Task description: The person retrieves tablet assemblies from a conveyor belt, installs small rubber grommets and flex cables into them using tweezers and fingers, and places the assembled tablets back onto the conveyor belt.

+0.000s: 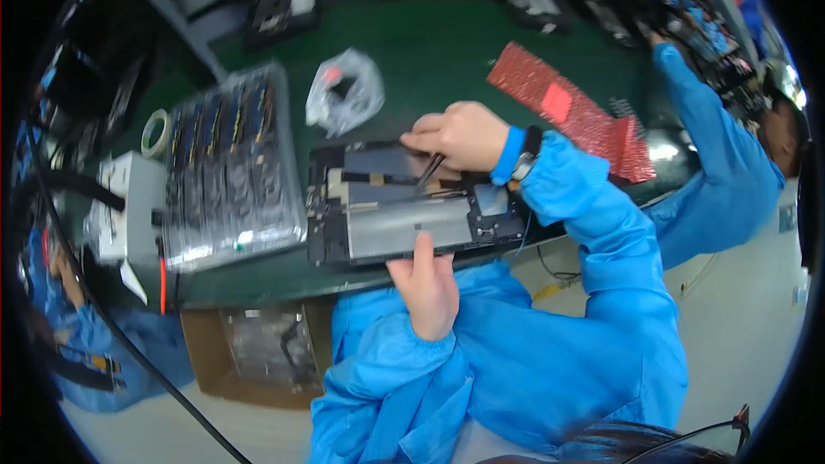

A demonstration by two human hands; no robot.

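An opened tablet [408, 236] lies at the table's near edge, its silver battery plates and dark inner parts facing up. My left hand [430, 292] grips its near edge, thumb on top of the silver plate and the other fingers mostly hidden below. Above the tablet, my right hand [464, 137] is closed on a thin dark pair of tweezers [431, 169], pointing down at the dark strip between the plates. A blue band and a dark watch strap circle my right wrist.
Left of the tablet sits a clear tray [232, 245] of small circuit boards, near a tape roll [155, 133] and white box [142, 206]. Behind are a plastic-wrapped roll [348, 90] and red bubble wrap [559, 103]. A cardboard box [202, 348] stands below; co-workers sit either side.
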